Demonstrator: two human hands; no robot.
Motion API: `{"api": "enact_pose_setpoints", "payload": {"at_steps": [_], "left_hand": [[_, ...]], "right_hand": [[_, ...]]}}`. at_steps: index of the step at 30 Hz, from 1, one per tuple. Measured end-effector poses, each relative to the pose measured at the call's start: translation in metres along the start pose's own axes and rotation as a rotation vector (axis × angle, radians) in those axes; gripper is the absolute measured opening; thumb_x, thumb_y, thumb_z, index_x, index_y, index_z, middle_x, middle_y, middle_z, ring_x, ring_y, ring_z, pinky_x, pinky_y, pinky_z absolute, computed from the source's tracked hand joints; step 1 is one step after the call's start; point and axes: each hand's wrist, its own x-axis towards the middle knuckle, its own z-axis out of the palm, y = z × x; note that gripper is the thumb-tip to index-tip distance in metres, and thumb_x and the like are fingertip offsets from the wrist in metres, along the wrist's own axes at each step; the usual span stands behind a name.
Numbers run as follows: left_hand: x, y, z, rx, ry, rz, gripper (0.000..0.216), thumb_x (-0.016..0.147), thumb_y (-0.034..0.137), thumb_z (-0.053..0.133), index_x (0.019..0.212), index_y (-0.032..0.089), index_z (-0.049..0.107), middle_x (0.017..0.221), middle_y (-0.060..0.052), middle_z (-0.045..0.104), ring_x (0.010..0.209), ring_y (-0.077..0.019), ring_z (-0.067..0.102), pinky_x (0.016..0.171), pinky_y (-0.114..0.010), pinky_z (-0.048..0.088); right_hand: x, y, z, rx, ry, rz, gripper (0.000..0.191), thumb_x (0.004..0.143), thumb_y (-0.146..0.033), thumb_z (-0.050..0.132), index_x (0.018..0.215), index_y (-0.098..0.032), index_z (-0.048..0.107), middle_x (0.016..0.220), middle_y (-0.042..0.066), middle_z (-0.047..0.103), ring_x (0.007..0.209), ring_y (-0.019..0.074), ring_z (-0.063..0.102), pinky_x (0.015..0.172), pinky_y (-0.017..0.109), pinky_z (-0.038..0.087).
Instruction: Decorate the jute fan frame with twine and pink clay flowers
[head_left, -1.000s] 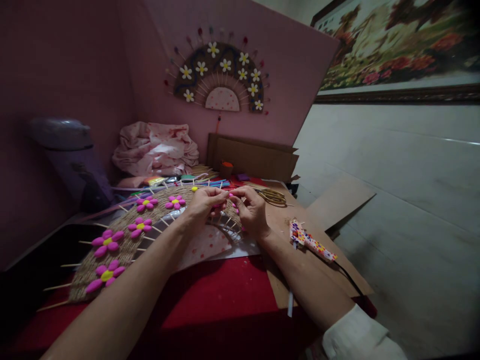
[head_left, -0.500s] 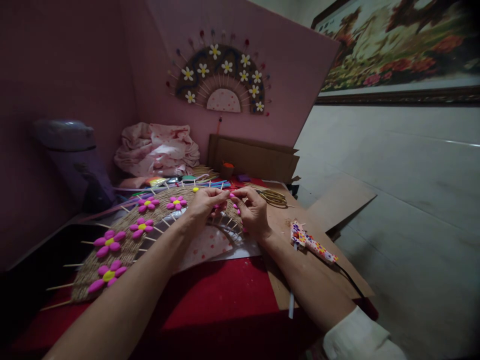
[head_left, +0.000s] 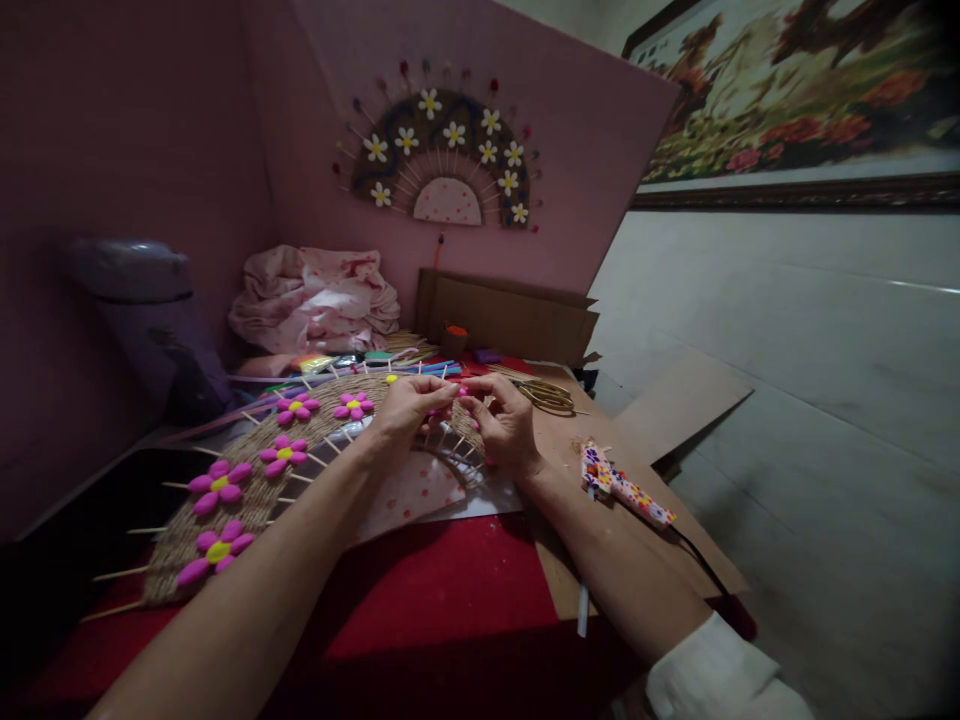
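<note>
A half-round woven jute fan (head_left: pixel 247 495) with wooden skewer spokes lies on the red table, studded with several pink flowers (head_left: pixel 218 483). My left hand (head_left: pixel 409 405) and my right hand (head_left: pixel 506 425) meet over its upper right part. Both are pinched together on a small pink piece (head_left: pixel 462 392) held between the fingertips. Further pink petals under my hands are mostly hidden. The fan's centre is a pale dotted half disc (head_left: pixel 416 490).
A patterned glue gun (head_left: pixel 619 483) with a black cord lies on cardboard right of my right hand. Gold scissors (head_left: pixel 546 394) sit behind it. Pink cloth (head_left: pixel 311 298), coloured sticks and a cardboard box stand at the back. A finished fan (head_left: pixel 441 155) hangs on the pink board.
The view has shifted slightly. My hands stay over the same spot, with the fingertips closing a little nearer around the pink piece.
</note>
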Motion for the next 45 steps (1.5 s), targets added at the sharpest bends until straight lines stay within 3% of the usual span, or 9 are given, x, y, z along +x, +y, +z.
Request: {"api": "enact_pose_setpoints", "payload": {"at_steps": [6, 11, 14, 19, 23, 27, 45], "left_hand": [[-0.001, 0.003, 0.003, 0.068, 0.087, 0.074, 0.033, 0.066, 0.044, 0.069, 0.060, 0.014, 0.057, 0.049, 0.002, 0.052, 0.036, -0.0044, 0.037, 0.038, -0.019, 0.021], [0.003, 0.004, 0.000, 0.356, 0.428, 0.366, 0.020, 0.073, 0.033, 0.061, 0.062, 0.016, 0.058, 0.049, 0.003, 0.052, 0.045, -0.0086, 0.044, 0.049, -0.022, 0.033], [0.005, 0.001, -0.005, 0.579, 0.528, 0.437, 0.018, 0.077, 0.033, 0.057, 0.068, 0.018, 0.062, 0.054, 0.002, 0.055, 0.053, -0.0122, 0.050, 0.055, -0.024, 0.036], [0.007, -0.007, -0.011, 0.797, 0.531, 0.413, 0.017, 0.077, 0.033, 0.057, 0.070, 0.019, 0.063, 0.060, -0.001, 0.059, 0.059, -0.0155, 0.055, 0.060, -0.025, 0.037], [0.008, -0.010, -0.013, 0.780, 0.567, 0.374, 0.017, 0.077, 0.033, 0.056, 0.071, 0.019, 0.063, 0.061, -0.002, 0.061, 0.060, -0.0162, 0.056, 0.059, -0.026, 0.037], [0.011, -0.012, -0.015, 0.726, 0.603, 0.359, 0.017, 0.077, 0.033, 0.055, 0.071, 0.019, 0.063, 0.061, -0.002, 0.061, 0.060, -0.0167, 0.057, 0.057, -0.025, 0.036], [0.008, -0.012, -0.011, 0.789, 0.585, 0.363, 0.017, 0.077, 0.033, 0.055, 0.071, 0.020, 0.064, 0.062, -0.003, 0.062, 0.061, -0.0177, 0.057, 0.059, -0.027, 0.036]], "right_hand": [[-0.001, 0.003, 0.002, 0.024, 0.004, 0.038, 0.007, 0.083, -0.027, 0.060, 0.082, -0.021, 0.064, 0.081, 0.002, 0.063, 0.073, 0.0142, 0.058, 0.061, 0.027, 0.046], [0.003, 0.008, 0.005, 0.053, 0.011, 0.070, 0.008, 0.082, -0.027, 0.061, 0.082, -0.021, 0.065, 0.082, 0.002, 0.064, 0.075, 0.0144, 0.059, 0.063, 0.027, 0.048], [0.012, 0.014, 0.003, 0.026, -0.017, 0.053, 0.007, 0.080, -0.026, 0.062, 0.079, -0.020, 0.067, 0.079, 0.002, 0.064, 0.075, 0.0147, 0.060, 0.064, 0.027, 0.047], [0.028, 0.027, -0.001, -0.080, -0.105, 0.058, 0.005, 0.074, -0.025, 0.068, 0.075, -0.020, 0.068, 0.071, 0.000, 0.064, 0.067, 0.0130, 0.058, 0.063, 0.025, 0.044], [0.032, 0.033, 0.000, -0.163, -0.219, 0.088, 0.005, 0.072, -0.025, 0.071, 0.074, -0.021, 0.070, 0.072, -0.001, 0.067, 0.067, 0.0126, 0.058, 0.062, 0.025, 0.040], [0.033, 0.031, 0.001, -0.274, -0.296, -0.010, 0.006, 0.068, -0.023, 0.076, 0.068, -0.023, 0.070, 0.072, 0.000, 0.067, 0.072, 0.0144, 0.055, 0.069, 0.028, 0.037], [0.030, 0.034, 0.006, -0.331, -0.313, -0.005, 0.007, 0.069, -0.024, 0.075, 0.067, -0.022, 0.069, 0.069, -0.001, 0.067, 0.071, 0.0156, 0.054, 0.069, 0.030, 0.035]]}}
